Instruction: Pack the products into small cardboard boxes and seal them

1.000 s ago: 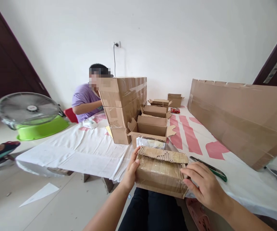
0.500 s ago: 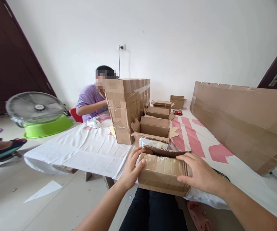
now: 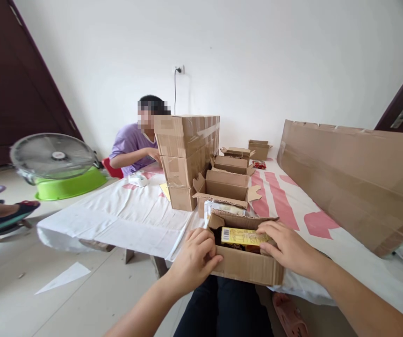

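In front of me, at the near table edge, is an open cardboard box (image 3: 247,267). Inside it lies a yellow printed carton (image 3: 241,235) with a barcode, and darker items beneath it are only partly visible. My left hand (image 3: 199,252) is closed on the box's left wall, its fingers curled over the rim. At the right end my right hand (image 3: 285,243) grips the box, fingers reaching over the rim beside the yellow carton. Just behind the box, a clear plastic packet (image 3: 224,207) leans against another open cardboard box (image 3: 226,188).
Taped boxes stand stacked (image 3: 183,164) left of a row of open boxes. A long cardboard panel (image 3: 349,178) borders the table's right side. Across the table sits a person in a purple shirt (image 3: 131,140). A fan (image 3: 54,157) and green basin (image 3: 70,185) are on the floor.
The near cardboard flap no longer stands up across the opening, and the yellow carton inside now shows. My left hand has curled over the rim; my right fingers reach further in.
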Demonstrator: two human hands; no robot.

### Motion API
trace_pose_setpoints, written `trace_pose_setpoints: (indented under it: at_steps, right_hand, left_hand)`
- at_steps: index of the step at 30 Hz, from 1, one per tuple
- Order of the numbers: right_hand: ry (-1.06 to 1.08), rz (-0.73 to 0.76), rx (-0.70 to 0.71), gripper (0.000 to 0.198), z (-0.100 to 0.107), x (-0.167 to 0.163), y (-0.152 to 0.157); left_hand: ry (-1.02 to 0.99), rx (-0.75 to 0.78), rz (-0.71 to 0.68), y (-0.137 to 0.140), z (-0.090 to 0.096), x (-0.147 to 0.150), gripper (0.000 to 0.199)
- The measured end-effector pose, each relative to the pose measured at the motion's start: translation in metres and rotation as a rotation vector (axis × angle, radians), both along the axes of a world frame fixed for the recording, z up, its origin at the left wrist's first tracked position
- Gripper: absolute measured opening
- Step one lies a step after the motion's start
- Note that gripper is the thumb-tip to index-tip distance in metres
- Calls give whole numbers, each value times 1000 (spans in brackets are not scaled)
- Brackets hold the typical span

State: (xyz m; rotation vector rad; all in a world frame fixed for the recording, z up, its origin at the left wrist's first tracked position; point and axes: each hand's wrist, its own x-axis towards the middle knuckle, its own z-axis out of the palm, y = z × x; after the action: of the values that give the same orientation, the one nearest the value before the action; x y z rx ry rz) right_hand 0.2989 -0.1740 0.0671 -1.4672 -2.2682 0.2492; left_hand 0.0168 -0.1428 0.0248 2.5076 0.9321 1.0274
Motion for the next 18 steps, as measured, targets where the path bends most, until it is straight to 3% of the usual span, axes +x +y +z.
trace_pose_setpoints:
  at_steps: [6,8,11,14,18]
  right_hand:
    - [-209,-59,-67,54,-2,1,17]
    - [-256,-48,-80,52,1,-1,20]
    - [-274,-58,-52,35,0,-6,21]
    - [-202,-98,3,24,-4,-9,20]
    - [84,-190,27,29,-7,-6,18]
  left_hand:
    - [-50,110,68,1,-23,10,18]
    - [-56,106,86,0,-25,10,19]
    - [-59,108,98,-2,-27,10,15]
    - [-49,120,106,-4,-27,10,6]
    - [6,146,105,-4,-24,8,11]
